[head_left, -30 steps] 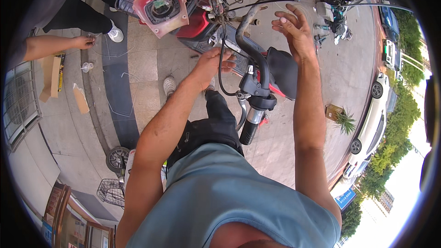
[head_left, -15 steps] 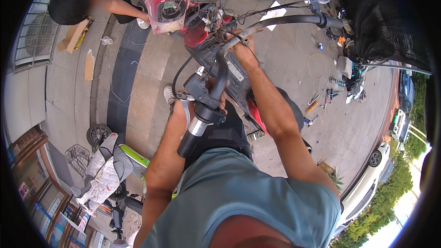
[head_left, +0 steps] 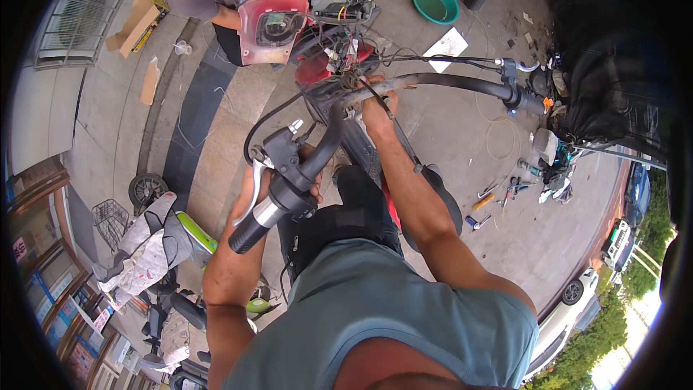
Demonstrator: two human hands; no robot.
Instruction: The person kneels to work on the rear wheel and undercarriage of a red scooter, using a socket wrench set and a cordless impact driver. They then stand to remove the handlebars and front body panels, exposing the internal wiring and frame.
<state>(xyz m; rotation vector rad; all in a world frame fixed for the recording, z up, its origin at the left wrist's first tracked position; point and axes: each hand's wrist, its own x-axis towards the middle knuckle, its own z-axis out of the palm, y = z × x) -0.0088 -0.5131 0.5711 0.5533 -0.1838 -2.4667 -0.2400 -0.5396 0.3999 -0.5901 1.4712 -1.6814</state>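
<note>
A worn black handlebar (head_left: pixel 455 80) arches across in front of me, fixed at its middle to a partly stripped scooter with exposed wiring (head_left: pixel 350 58). My left hand (head_left: pixel 312 166) is closed round the bar's left side from beneath, mostly hidden by the black switch housing (head_left: pixel 281 152). Beside it are a silver brake lever (head_left: pixel 254 191) and a black grip (head_left: pixel 249 234). My right hand (head_left: pixel 378 110) is closed at the bar's middle, close to the stem and cables; the bar covers some of its fingers. A red-and-white front panel (head_left: pixel 254 29) lies beyond, to the left.
Another person's arm (head_left: pixel 227 17) reaches to the front panel. A green basin (head_left: pixel 435 2) and a white sheet (head_left: pixel 447 47) lie on the far ground. Hand tools (head_left: pixel 484 201) are scattered at right. A parked scooter with a quilted cover (head_left: pixel 148 249) stands at left.
The handlebar has turned, its left grip swinging left and its right end coming nearer me. Both hands have moved with it. The view has shifted, and the other person leans further in.
</note>
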